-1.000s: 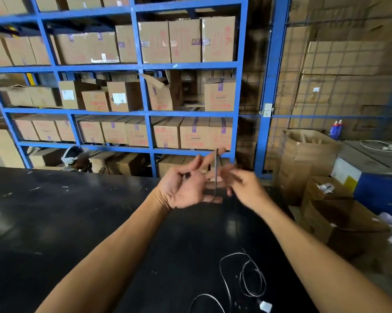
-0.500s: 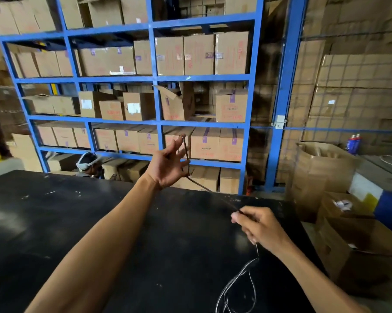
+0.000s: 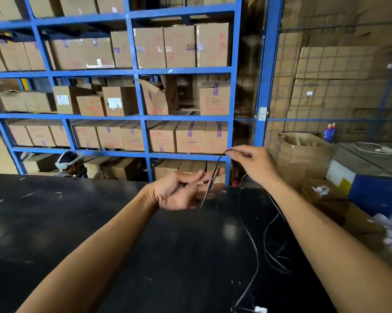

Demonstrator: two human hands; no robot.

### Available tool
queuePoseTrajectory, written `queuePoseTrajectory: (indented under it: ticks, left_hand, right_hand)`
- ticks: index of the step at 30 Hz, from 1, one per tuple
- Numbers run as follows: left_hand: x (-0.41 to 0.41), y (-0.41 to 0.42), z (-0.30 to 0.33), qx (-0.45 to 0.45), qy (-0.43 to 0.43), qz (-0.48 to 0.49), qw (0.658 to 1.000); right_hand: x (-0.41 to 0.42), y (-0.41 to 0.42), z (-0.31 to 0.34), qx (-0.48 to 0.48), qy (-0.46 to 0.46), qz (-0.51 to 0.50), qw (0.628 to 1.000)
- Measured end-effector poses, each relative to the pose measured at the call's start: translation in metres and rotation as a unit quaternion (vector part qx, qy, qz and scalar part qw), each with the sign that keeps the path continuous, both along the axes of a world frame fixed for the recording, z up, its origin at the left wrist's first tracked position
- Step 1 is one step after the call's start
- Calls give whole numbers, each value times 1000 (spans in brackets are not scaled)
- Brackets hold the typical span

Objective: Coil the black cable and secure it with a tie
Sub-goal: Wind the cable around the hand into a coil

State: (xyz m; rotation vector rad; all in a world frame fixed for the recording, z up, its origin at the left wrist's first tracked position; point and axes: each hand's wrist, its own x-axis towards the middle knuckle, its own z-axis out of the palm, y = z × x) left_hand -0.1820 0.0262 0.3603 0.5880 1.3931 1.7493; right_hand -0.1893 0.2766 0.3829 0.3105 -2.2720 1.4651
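both forearms run out of the bottom edge. the black cable (image 3: 249,233) blends into the dark table (image 3: 55,222), and its far end seems cut off at the bottom edge. the left hand (image 3: 181,193) is blurred. the box labels on the shelving (image 3: 131,73) are too small to read.

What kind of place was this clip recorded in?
Most likely a warehouse or stockroom: tall blue shelving stacked with cardboard boxes, more cartons behind a wire mesh partition, and a black worktable in front.
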Motion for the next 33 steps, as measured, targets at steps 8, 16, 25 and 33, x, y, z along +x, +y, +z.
queuePoseTrajectory:
  ticks: [8,16,25,33]
  left_hand:
    - [-12,6,50,185,78,44,979]
    - [-40,-22,55,198,59,252,945]
    - [-39,-39,42,164,30,316,934]
    - [-31,-51,11,-3,30,215,976]
  right_hand:
    - [11,-15,-64,85,-117,103,984]
    - [31,-13,-92,135,-191,165,958]
    - [51,-20,-74,232,-200,239,921]
    - [59,-10,-27,108,-107,182,971]
